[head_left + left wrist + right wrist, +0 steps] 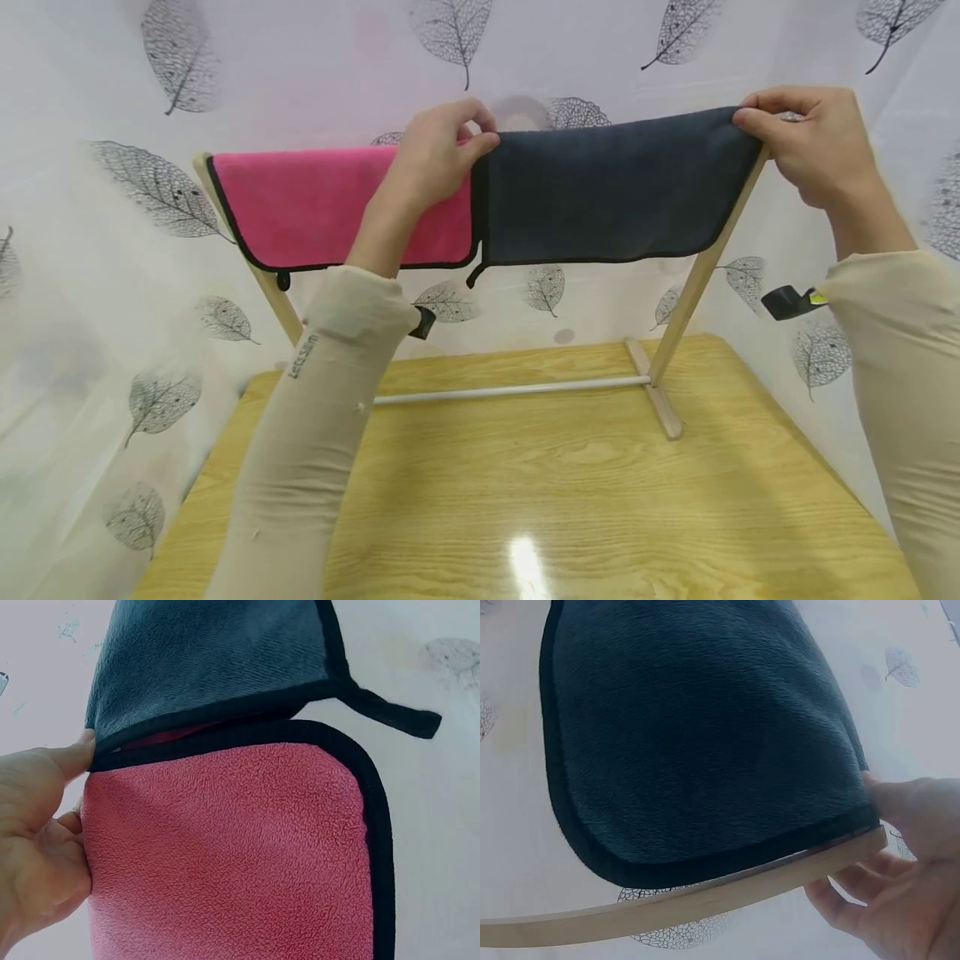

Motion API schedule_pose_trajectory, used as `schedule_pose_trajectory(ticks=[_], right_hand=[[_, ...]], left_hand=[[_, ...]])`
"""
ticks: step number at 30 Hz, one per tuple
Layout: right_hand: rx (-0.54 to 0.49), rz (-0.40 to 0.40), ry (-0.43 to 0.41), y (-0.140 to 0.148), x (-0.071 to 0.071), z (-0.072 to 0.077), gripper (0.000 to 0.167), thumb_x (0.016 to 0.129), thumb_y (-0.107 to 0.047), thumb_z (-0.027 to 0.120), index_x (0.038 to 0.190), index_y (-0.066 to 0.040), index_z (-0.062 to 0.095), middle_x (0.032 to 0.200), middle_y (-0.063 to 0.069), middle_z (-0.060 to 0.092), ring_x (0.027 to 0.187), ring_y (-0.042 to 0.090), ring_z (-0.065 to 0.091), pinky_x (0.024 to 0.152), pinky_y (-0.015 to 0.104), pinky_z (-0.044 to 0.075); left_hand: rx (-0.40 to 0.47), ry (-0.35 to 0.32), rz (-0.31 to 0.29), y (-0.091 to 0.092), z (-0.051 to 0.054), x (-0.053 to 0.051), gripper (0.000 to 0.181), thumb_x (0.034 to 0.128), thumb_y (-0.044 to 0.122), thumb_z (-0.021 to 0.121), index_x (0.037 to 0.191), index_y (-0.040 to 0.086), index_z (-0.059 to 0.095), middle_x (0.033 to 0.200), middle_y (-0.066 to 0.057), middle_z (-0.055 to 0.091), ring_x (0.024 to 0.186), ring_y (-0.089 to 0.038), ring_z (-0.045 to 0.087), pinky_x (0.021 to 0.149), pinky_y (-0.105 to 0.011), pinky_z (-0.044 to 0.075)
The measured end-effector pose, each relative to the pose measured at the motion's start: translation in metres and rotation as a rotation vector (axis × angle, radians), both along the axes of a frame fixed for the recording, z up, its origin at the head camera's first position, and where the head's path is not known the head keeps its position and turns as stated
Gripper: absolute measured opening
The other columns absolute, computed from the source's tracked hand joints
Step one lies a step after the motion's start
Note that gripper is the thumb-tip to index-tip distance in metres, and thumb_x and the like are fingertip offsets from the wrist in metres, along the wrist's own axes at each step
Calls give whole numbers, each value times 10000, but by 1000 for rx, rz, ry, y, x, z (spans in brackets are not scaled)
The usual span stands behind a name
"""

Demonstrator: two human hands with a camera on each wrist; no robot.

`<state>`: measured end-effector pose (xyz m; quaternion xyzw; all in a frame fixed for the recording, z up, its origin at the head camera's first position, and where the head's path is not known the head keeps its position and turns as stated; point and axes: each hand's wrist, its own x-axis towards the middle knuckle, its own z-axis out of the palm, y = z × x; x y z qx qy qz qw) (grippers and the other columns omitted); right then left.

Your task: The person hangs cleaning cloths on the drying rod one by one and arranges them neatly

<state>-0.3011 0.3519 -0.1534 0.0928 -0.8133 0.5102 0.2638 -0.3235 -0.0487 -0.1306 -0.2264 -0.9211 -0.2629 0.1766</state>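
Note:
A dark grey towel (615,192) with black edging hangs folded over the top of a wooden rack (686,292). Beside it on the left hangs a pink towel (300,208), also black-edged, with a small loop at its lower corner. My left hand (442,154) pinches the grey towel's upper left corner, where the two towels meet; the left wrist view shows the thumb (75,756) on that corner. At the rack's right end my right hand (817,142) pinches the grey towel's upper right corner, thumb in front. The top bar is hidden beneath the cloth.
The rack stands on a wood-grain table (570,500). A white lower rod (517,390) joins its sides, and a wooden foot (663,408) shows at right. Behind hangs a pale curtain (547,292) with leaf prints.

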Motion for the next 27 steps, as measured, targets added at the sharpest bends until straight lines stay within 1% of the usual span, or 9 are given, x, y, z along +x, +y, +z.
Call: schedule_pose_trajectory(ticks=[3, 5, 10, 12, 14, 16, 20, 24, 27], right_hand=[[-11, -30, -9, -2, 0, 0, 228, 1003, -186, 690, 1207, -116, 765, 1024, -55, 585, 719, 43, 604, 691, 57, 492], [8, -64, -12, -3, 1, 0, 220, 1014, -197, 674, 1217, -152, 746, 1028, -73, 559, 752, 37, 587, 697, 45, 483], [92, -150, 24, -5, 1, -1, 94, 1005, -231, 689, 1087, -226, 735, 947, -111, 555, 740, 46, 524, 601, 61, 426], [157, -166, 38, -4, 2, -3, 100, 1002, -255, 696, 1074, -211, 749, 935, -115, 541, 760, 52, 499, 568, 103, 398], [232, -158, 30, -1, 5, -5, 140, 993, -263, 710, 1115, -203, 745, 987, -131, 520, 839, 55, 471, 608, 142, 372], [306, -134, 29, 2, 7, -7, 182, 986, -232, 719, 1157, -173, 734, 1061, -155, 478, 958, 54, 420, 724, 176, 356], [358, -76, 49, 5, 7, -10, 233, 977, -161, 732, 1208, -126, 728, 1081, -177, 477, 1030, 49, 361, 835, 235, 275], [324, -53, 92, 6, 4, -11, 185, 987, -140, 717, 1164, -130, 771, 1012, -160, 520, 961, 51, 378, 774, 220, 283], [271, -37, 117, 6, 3, -10, 174, 990, -137, 711, 1142, -142, 797, 991, -170, 566, 927, 61, 410, 711, 167, 328]], left_hand=[[0, 3, 7, 0, 0, 1, 253, 1080, 297, 563, 1294, 188, 642, 1033, -59, 677, 906, -179, 575, 867, -282, 446], [1, 0, 10, 1, 0, 1, 257, 1082, 298, 558, 1301, 188, 635, 1046, -60, 677, 925, -179, 576, 876, -285, 449], [-1, 3, 14, 1, 0, 2, 267, 1084, 303, 554, 1313, 189, 629, 1054, -61, 675, 937, -174, 578, 881, -285, 450], [6, 7, 15, 1, 0, 2, 263, 1082, 305, 557, 1310, 191, 621, 1045, -58, 680, 928, -172, 578, 869, -277, 448], [18, 5, 12, 2, -1, 2, 256, 1080, 310, 562, 1298, 185, 609, 1034, -63, 684, 912, -178, 581, 843, -271, 452], [24, -2, 13, 2, -1, 2, 254, 1078, 319, 566, 1285, 177, 601, 1038, -63, 681, 904, -180, 581, 820, -262, 453], [3, -6, 19, 1, 0, 2, 264, 1081, 333, 556, 1270, 165, 634, 1048, -55, 662, 887, -177, 572, 800, -252, 454], [-20, -16, 27, 0, 1, 3, 281, 1085, 359, 539, 1222, 156, 676, 1009, -55, 644, 843, -188, 563, 761, -260, 458], [-28, -37, 27, -2, 3, 4, 303, 1065, 397, 570, 1198, 156, 695, 1069, -46, 665, 922, -177, 579, 794, -261, 476]])
